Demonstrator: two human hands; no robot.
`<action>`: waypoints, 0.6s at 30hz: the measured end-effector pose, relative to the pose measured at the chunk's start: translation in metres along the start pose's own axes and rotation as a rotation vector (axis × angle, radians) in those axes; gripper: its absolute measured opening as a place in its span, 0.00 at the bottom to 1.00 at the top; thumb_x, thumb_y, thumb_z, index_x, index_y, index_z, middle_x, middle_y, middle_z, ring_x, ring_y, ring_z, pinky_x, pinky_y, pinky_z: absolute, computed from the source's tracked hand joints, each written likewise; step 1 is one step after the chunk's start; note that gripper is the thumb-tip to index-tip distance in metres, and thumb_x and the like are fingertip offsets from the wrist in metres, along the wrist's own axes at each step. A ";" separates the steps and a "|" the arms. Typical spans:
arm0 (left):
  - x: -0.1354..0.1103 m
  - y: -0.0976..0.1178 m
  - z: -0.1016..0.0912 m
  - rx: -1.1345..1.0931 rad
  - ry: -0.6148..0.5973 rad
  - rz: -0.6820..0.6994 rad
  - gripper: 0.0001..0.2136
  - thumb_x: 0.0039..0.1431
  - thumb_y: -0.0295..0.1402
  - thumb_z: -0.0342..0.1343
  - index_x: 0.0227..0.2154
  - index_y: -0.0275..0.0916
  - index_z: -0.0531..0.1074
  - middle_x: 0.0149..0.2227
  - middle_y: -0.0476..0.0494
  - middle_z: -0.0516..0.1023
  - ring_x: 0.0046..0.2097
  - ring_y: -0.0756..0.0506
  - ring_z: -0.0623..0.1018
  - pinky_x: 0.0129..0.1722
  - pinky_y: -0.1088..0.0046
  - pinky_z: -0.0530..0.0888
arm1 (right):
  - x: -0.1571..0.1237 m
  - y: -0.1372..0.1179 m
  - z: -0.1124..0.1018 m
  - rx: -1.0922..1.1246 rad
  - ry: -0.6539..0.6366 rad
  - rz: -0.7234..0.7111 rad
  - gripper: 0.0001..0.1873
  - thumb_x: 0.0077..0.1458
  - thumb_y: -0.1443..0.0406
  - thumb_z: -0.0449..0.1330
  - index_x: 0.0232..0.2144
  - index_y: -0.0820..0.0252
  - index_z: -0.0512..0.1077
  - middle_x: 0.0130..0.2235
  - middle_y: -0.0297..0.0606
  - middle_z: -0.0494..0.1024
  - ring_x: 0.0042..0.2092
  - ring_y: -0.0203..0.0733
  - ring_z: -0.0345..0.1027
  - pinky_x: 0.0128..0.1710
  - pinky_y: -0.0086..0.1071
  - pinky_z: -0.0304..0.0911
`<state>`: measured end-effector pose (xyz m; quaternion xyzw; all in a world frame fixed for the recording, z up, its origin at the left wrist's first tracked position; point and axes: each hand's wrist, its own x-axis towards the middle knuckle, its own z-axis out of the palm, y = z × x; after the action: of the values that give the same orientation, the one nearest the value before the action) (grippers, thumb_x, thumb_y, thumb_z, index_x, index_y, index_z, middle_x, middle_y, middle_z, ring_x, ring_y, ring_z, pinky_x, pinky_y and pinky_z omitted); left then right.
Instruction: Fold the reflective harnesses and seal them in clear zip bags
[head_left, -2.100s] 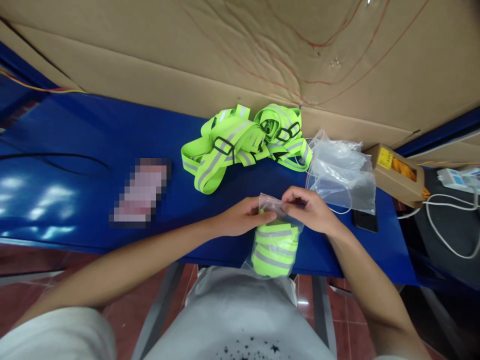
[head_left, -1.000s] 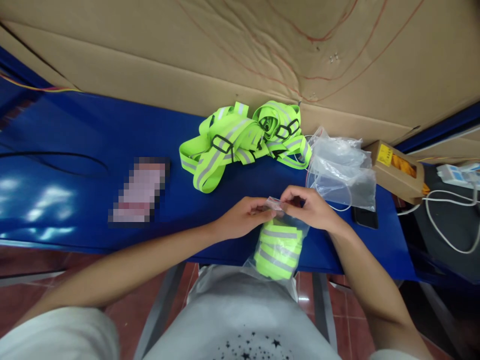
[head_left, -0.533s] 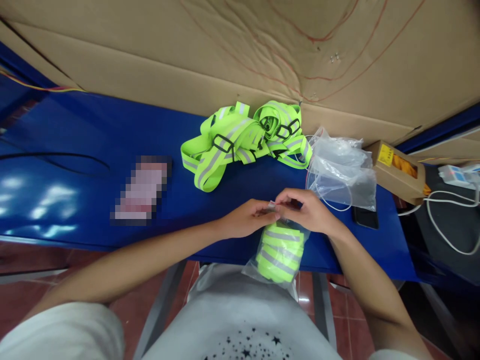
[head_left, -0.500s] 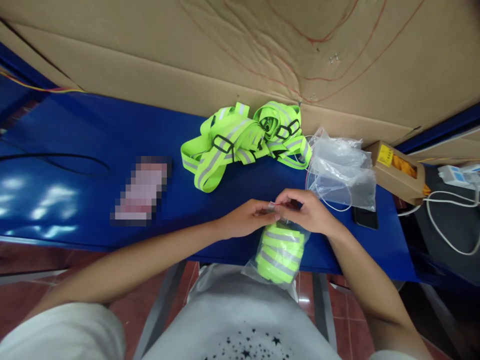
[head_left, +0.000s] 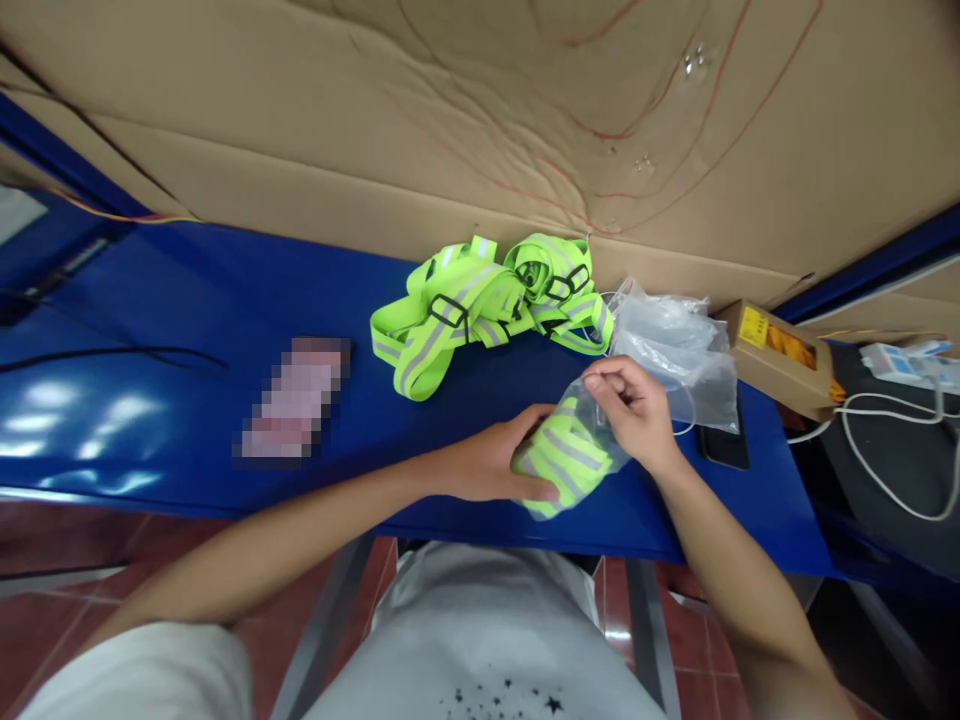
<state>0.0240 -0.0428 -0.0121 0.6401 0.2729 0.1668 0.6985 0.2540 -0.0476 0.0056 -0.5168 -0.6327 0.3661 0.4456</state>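
A clear plastic bag (head_left: 566, 455) with folded neon-green reflective straps inside is held between my hands, over the front part of the blue table. My left hand (head_left: 499, 460) is wrapped round the bag's left side, thumb above and fingers below. With its fingers closed, my right hand (head_left: 634, 405) pinches the bag's upper right end. Behind my hands lies a loose heap of neon-green reflective straps (head_left: 480, 300) with grey stripes and black buckles.
Empty clear bags (head_left: 675, 350) lie at the right, partly over a black phone (head_left: 724, 440). Beside them stands a cardboard box (head_left: 784, 360) with orange contents. A blurred-out rectangular item (head_left: 296, 400) is on the blue table (head_left: 187, 300) at left. Cardboard (head_left: 337, 160) walls the back.
My left hand has moved from the bag's top edge down to grip its left side. The filled bag has been raised and tilted; my right hand still pinches its top.
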 end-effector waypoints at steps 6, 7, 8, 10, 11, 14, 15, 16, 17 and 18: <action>-0.034 0.037 -0.029 0.443 0.365 0.202 0.35 0.58 0.44 0.68 0.65 0.43 0.64 0.63 0.37 0.74 0.61 0.36 0.76 0.61 0.57 0.73 | 0.007 0.000 -0.018 -0.078 0.280 -0.111 0.22 0.70 0.47 0.52 0.50 0.54 0.74 0.30 0.35 0.73 0.29 0.39 0.65 0.30 0.34 0.62; -0.044 0.046 -0.040 0.540 0.527 0.240 0.35 0.57 0.46 0.68 0.65 0.44 0.64 0.64 0.38 0.73 0.62 0.35 0.75 0.62 0.57 0.73 | 0.009 0.003 -0.022 -0.118 0.323 -0.122 0.22 0.71 0.48 0.52 0.51 0.55 0.74 0.31 0.35 0.74 0.30 0.40 0.67 0.31 0.34 0.63; -0.055 0.055 -0.054 0.649 0.722 0.274 0.36 0.56 0.48 0.68 0.65 0.45 0.64 0.64 0.39 0.73 0.62 0.34 0.75 0.62 0.56 0.73 | 0.010 0.007 -0.025 -0.178 0.353 -0.130 0.21 0.71 0.49 0.53 0.51 0.55 0.75 0.32 0.36 0.76 0.31 0.40 0.69 0.33 0.34 0.64; -0.075 0.073 -0.087 0.904 1.077 0.266 0.37 0.57 0.49 0.67 0.66 0.48 0.62 0.64 0.41 0.72 0.63 0.33 0.74 0.64 0.54 0.71 | 0.013 0.015 -0.027 -0.332 0.341 -0.147 0.18 0.70 0.51 0.55 0.48 0.56 0.76 0.36 0.39 0.80 0.34 0.41 0.72 0.36 0.35 0.66; -0.084 0.079 -0.107 1.012 1.180 0.210 0.37 0.59 0.50 0.65 0.68 0.50 0.59 0.67 0.43 0.68 0.66 0.32 0.70 0.67 0.53 0.68 | 0.013 0.018 -0.027 -0.404 0.297 -0.160 0.17 0.70 0.53 0.55 0.47 0.56 0.77 0.38 0.40 0.81 0.35 0.42 0.73 0.37 0.36 0.66; -0.097 0.079 -0.169 1.183 1.337 0.044 0.39 0.62 0.56 0.59 0.71 0.51 0.52 0.70 0.45 0.62 0.71 0.29 0.63 0.70 0.45 0.64 | 0.012 0.024 -0.017 -0.540 0.112 -0.231 0.15 0.72 0.57 0.53 0.46 0.56 0.77 0.43 0.42 0.83 0.40 0.45 0.76 0.42 0.38 0.68; -0.098 0.072 -0.188 1.192 1.326 -0.033 0.42 0.61 0.60 0.59 0.71 0.48 0.51 0.70 0.42 0.60 0.69 0.28 0.65 0.67 0.42 0.66 | 0.011 0.025 -0.012 -0.562 0.056 -0.260 0.15 0.72 0.58 0.52 0.46 0.56 0.77 0.44 0.43 0.83 0.42 0.46 0.77 0.44 0.39 0.68; -0.097 0.063 -0.204 1.182 1.303 -0.089 0.45 0.60 0.63 0.57 0.70 0.41 0.52 0.70 0.36 0.59 0.66 0.26 0.68 0.65 0.39 0.69 | 0.010 0.026 -0.007 -0.575 0.008 -0.290 0.15 0.72 0.59 0.52 0.45 0.56 0.77 0.45 0.43 0.83 0.44 0.47 0.78 0.46 0.39 0.69; -0.096 0.053 -0.218 1.183 1.271 -0.113 0.45 0.60 0.64 0.55 0.67 0.33 0.56 0.66 0.29 0.62 0.62 0.24 0.71 0.61 0.37 0.71 | 0.009 0.026 -0.003 -0.584 -0.031 -0.321 0.15 0.72 0.60 0.51 0.45 0.56 0.77 0.46 0.43 0.83 0.46 0.48 0.78 0.47 0.40 0.69; -0.094 0.043 -0.228 1.202 1.159 -0.100 0.43 0.62 0.63 0.54 0.65 0.29 0.59 0.63 0.27 0.66 0.60 0.25 0.72 0.59 0.38 0.72 | 0.008 0.026 0.000 -0.589 -0.061 -0.347 0.15 0.72 0.60 0.51 0.45 0.56 0.77 0.45 0.43 0.83 0.46 0.48 0.78 0.49 0.41 0.69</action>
<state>-0.1812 0.0905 0.0385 0.7037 0.6594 0.2646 -0.0061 0.2624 -0.0347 -0.0169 -0.4966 -0.8029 0.1015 0.3137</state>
